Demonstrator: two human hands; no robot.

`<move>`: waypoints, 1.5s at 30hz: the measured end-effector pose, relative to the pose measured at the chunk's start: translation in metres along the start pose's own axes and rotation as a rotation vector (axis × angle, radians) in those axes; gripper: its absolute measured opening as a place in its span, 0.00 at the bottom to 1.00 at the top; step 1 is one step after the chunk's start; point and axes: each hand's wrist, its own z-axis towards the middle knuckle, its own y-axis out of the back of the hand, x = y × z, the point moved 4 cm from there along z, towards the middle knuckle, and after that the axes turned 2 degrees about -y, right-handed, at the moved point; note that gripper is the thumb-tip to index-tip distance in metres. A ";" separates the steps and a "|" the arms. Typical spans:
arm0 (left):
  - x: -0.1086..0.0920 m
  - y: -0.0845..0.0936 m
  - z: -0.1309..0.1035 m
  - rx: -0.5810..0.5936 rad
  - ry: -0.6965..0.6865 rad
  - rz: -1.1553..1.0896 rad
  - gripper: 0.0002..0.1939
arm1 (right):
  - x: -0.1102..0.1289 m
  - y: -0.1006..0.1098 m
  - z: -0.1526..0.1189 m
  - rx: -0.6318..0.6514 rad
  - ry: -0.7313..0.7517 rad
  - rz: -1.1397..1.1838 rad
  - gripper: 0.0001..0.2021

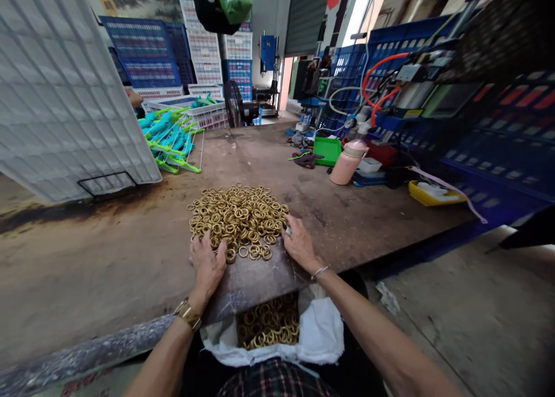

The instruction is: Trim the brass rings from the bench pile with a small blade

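Note:
A heap of brass-coloured rings (pixel 238 215) lies on the brown worktable (pixel 338 229) in front of me. My left hand (pixel 207 263) rests at the heap's near left edge, fingers apart and touching the outer rings. At the right edge of the heap is my right hand (pixel 299 241), its fingers spread against the rings and a ring worn on one finger. Several loose rings lie flat between the hands at the near side. Below the table edge, a white sack (pixel 321 327) sits open in my lap with many more such rings inside.
At left stands a large white ribbed panel (pixel 78 96) on a black wire stand. Behind it lie green and turquoise plastic pieces (pixel 173 137). To the right are a pink bottle (pixel 348 163), a green tray (pixel 328 150), a yellow tray (pixel 436 193) and a machine with orange hoses (pixel 373 73).

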 end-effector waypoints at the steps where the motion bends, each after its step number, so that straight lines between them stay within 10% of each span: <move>1: -0.005 -0.002 -0.001 0.005 0.003 0.012 0.27 | -0.003 -0.002 0.006 0.036 -0.047 -0.054 0.18; 11: -0.038 -0.019 -0.002 0.023 0.018 0.066 0.30 | 0.019 -0.013 0.002 0.194 0.051 -0.211 0.17; 17: -0.052 -0.029 0.000 0.047 -0.010 0.012 0.30 | 0.011 -0.004 -0.008 0.056 0.056 0.052 0.18; 26: -0.040 -0.019 -0.002 -0.075 -0.102 -0.308 0.19 | 0.025 0.004 -0.066 0.224 0.076 -0.129 0.13; 35: -0.028 0.001 -0.024 -0.095 -0.145 -0.422 0.11 | 0.028 0.001 -0.067 0.236 0.038 -0.203 0.12; 45: -0.046 0.031 -0.049 -0.020 -0.218 -0.563 0.12 | 0.037 0.006 -0.055 0.297 -0.187 0.688 0.08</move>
